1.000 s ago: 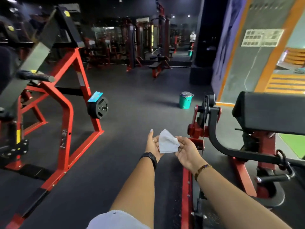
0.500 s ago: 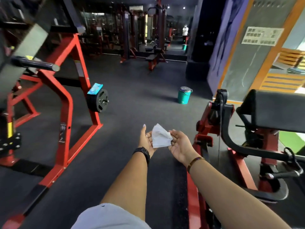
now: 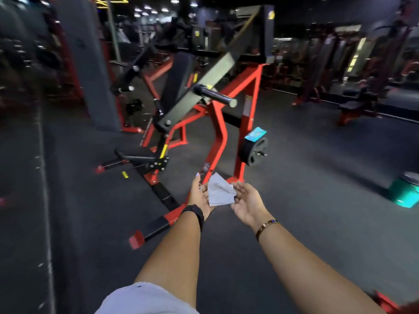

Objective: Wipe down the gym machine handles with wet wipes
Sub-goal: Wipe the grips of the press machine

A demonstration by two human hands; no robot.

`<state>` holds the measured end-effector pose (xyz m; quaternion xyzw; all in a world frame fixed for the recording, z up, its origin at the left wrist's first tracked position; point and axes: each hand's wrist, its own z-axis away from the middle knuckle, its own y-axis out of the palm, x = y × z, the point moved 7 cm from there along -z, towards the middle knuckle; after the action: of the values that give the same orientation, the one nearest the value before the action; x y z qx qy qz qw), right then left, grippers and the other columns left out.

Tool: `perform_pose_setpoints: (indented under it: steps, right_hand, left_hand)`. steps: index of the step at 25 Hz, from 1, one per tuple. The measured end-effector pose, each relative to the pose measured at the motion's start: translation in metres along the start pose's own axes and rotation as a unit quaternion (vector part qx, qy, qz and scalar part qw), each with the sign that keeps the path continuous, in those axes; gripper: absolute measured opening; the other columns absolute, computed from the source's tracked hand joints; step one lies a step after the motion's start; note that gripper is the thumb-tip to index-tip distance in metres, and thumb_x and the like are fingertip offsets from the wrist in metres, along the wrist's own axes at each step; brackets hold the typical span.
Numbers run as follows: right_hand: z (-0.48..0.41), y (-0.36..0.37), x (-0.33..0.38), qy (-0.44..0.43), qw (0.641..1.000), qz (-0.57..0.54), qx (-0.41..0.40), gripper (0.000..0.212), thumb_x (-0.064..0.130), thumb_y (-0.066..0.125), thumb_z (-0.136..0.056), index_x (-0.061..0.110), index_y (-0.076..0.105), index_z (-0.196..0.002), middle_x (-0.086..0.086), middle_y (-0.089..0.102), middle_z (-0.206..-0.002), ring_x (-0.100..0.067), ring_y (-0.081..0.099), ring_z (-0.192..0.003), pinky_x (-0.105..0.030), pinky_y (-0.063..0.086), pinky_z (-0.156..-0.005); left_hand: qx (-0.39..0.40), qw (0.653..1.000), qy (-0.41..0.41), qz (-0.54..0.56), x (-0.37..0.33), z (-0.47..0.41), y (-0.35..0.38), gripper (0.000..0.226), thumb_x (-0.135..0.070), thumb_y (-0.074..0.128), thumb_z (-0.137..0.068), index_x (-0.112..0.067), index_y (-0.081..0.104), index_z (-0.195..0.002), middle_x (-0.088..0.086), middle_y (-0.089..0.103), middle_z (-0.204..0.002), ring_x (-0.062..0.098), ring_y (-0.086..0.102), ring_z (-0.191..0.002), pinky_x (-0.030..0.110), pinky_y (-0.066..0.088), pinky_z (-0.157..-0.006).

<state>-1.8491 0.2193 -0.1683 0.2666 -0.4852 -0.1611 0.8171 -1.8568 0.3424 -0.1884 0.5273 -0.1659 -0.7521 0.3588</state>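
Close in at six o'clock, the left hand (image 3: 199, 197) and right hand (image 3: 248, 201) are together, both pinching one crumpled wet wipe (image 3: 220, 193), which touches no handle yet. Best to spread it flat, then wrap it round the black bar (image 3: 215, 96) of the red machine (image 3: 218, 137) at twelve o'clock. The print on the blue pack (image 3: 256, 134) at one o'clock is too blurred to read.

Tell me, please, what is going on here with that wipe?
A person holds a white wet wipe between the left hand and right hand, out in front of the body. Ahead stands a red-framed gym machine; its black handle bar is not yet touched. A blue pack lies on top of the machine's weight plate, and a green bucket stands off to the right.
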Motion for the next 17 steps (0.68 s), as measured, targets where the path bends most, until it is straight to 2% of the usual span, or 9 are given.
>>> perform_pose_setpoints:
  steps: [2,4,7,9,13,17]
  right_hand:
    - [-0.035,0.033,-0.014,0.028,0.999,0.012,0.032,0.013,0.014,0.050,-0.092,0.008,0.057,-0.083,-0.004,0.062,-0.073,-0.015,0.056,-0.060,-0.025,0.050,-0.058]
    - [-0.070,0.061,-0.025,0.057,0.996,0.035,0.055,0.011,0.014,0.051,-0.092,0.008,0.057,-0.084,-0.006,0.060,-0.076,-0.016,0.056,-0.064,-0.025,0.050,-0.058]
    - [-0.116,0.106,-0.039,0.091,0.988,0.067,0.102,0.013,0.015,0.051,-0.092,0.009,0.058,-0.083,-0.004,0.064,-0.071,-0.015,0.058,-0.061,-0.023,0.052,-0.052]
    - [-0.140,0.141,-0.050,0.109,0.982,0.078,0.137,0.014,0.015,0.051,-0.092,0.009,0.058,-0.081,-0.002,0.065,-0.066,-0.015,0.058,-0.058,-0.023,0.052,-0.055]
    - [-0.182,0.204,-0.088,0.150,0.965,0.092,0.197,0.014,0.018,0.051,-0.092,0.007,0.059,-0.088,-0.007,0.063,-0.083,-0.019,0.059,-0.074,-0.029,0.049,-0.072]
    - [-0.226,0.277,-0.133,0.170,0.955,0.106,0.218,0.015,0.017,0.050,-0.094,0.005,0.058,-0.096,-0.009,0.063,-0.084,-0.018,0.061,-0.072,-0.028,0.052,-0.067]
  left_hand:
    - [-0.033,0.999,0.024,0.021,-0.030,-0.014,-0.025,0.059,-0.060,0.047,-0.090,-0.006,0.060,-0.109,0.014,0.072,-0.091,0.025,0.071,-0.076,0.032,0.057,-0.057]
    - [-0.073,0.995,0.045,0.045,-0.055,-0.029,-0.046,0.060,-0.060,0.049,-0.090,-0.005,0.059,-0.113,0.014,0.072,-0.087,0.025,0.072,-0.072,0.030,0.056,-0.052]
    - [-0.121,0.987,0.083,0.058,-0.093,-0.047,-0.074,0.070,-0.060,0.049,-0.089,-0.002,0.055,-0.127,0.018,0.068,-0.111,0.027,0.069,-0.088,0.033,0.057,-0.063]
    - [-0.145,0.980,0.113,0.075,-0.122,-0.057,-0.094,0.070,-0.060,0.048,-0.089,-0.002,0.054,-0.128,0.019,0.064,-0.120,0.027,0.067,-0.092,0.034,0.057,-0.067]
    - [-0.179,0.969,0.147,0.092,-0.172,-0.072,-0.142,0.070,-0.061,0.049,-0.089,-0.003,0.054,-0.128,0.019,0.064,-0.120,0.027,0.068,-0.091,0.031,0.058,-0.062]
    - [-0.212,0.957,0.177,0.093,-0.233,-0.097,-0.204,0.070,-0.061,0.048,-0.089,-0.003,0.055,-0.126,0.019,0.064,-0.120,0.029,0.067,-0.095,0.031,0.057,-0.062]
